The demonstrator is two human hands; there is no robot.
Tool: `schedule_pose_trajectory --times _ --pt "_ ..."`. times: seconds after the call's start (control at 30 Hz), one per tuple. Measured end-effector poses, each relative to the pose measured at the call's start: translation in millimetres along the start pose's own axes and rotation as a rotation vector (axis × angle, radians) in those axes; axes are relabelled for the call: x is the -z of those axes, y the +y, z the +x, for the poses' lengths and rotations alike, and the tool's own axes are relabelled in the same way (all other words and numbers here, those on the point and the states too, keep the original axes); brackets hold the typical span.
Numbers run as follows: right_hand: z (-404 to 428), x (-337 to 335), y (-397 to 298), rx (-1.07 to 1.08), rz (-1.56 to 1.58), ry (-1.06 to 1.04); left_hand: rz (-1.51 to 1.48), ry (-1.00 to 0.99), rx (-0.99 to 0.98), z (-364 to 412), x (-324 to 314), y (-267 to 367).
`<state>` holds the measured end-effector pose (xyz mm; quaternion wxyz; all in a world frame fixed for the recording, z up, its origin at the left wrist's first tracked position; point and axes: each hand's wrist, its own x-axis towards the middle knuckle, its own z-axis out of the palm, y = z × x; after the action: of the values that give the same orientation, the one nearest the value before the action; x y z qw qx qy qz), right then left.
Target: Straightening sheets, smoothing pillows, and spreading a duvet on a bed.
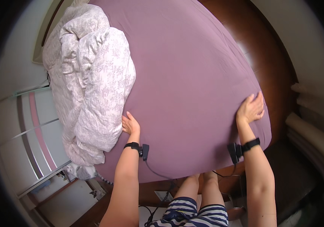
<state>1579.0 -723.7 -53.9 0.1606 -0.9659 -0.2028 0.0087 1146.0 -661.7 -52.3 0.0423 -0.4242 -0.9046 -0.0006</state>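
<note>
A fitted mauve sheet (179, 71) covers the bed before me, mostly smooth, with faint creases along its right side. Heaped in thick folds over the bed's left part is a pale duvet (105, 76) with a leafy print. My left hand (131, 124) is at the duvet's lower right edge, fingers towards it and thumb raised; whether they touch is unclear. Over the sheet near the bed's right edge is my right hand (251, 109), palm turned down, fingers a little apart and holding nothing. Each wrist wears a black strap with a small cabled device.
A grey-and-white cat (83, 172) is by the bed's lower left corner, partly hidden. Wardrobe doors (34, 133) with stripes stand at left. Reddish-brown wooden floor (272, 85) runs along the right, beside rolled material (306, 129). Black cables (166, 195) hang near my legs.
</note>
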Motion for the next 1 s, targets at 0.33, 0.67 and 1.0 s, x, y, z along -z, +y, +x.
schedule_pose_trajectory --times 0.33,0.67,1.0 --pt "1 -21 -20 0.11 -0.266 0.209 -0.476 -0.095 -0.545 -30 30 326" --pt "10 -14 -16 0.091 -0.26 0.107 -1.053 -0.113 -0.557 35 25 276" --pt "8 -13 -15 0.106 -0.302 0.085 -0.329 -0.117 -0.643 58 29 410"
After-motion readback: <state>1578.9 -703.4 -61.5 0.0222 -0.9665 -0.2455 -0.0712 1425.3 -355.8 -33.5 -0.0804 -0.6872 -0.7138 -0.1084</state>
